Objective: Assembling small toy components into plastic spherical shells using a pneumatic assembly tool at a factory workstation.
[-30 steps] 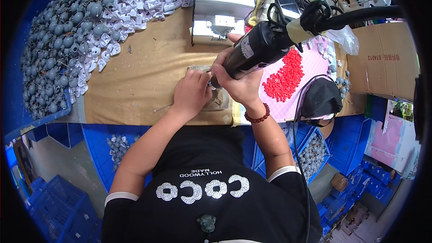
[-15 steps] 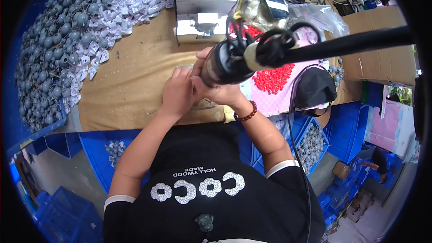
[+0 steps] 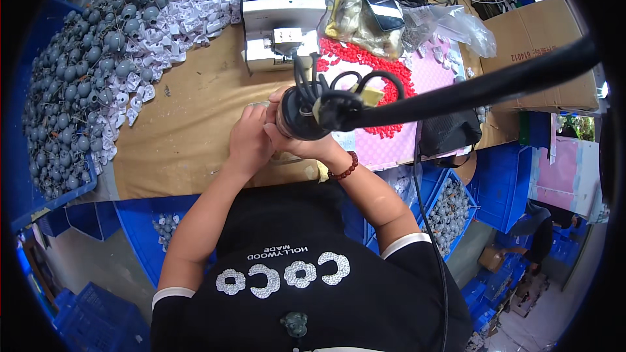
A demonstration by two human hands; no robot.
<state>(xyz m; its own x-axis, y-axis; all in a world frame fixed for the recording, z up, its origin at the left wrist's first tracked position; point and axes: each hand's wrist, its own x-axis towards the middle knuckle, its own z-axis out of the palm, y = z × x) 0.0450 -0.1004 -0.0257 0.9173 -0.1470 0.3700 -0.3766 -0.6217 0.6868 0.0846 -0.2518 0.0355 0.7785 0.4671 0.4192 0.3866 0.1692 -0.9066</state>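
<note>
Both my hands are close together over the tan-covered table (image 3: 176,137), near its front edge. My right hand (image 3: 301,146) wraps around an upright corded electric screwdriver (image 3: 300,117), seen from its dark top end, where looped cables come out. Next to it, touching or almost touching, my left hand (image 3: 251,137) has its fingers bent inward. Whatever those fingers hold is hidden behind the hands and the tool. The screwdriver's tip is also out of sight.
Grey round parts with wires (image 3: 72,85) and white plastic pieces (image 3: 176,19) heap up at left. A white-and-black machine (image 3: 283,16) stands beyond my hands. Small red parts (image 3: 391,127) lie at right on a pink sheet (image 3: 375,150). A thick black cable (image 3: 469,94) crosses above them.
The screwdriver's top end has shifted left and slightly down and stands more upright. Both hands remain together near the same spot, and the view has moved a little.
</note>
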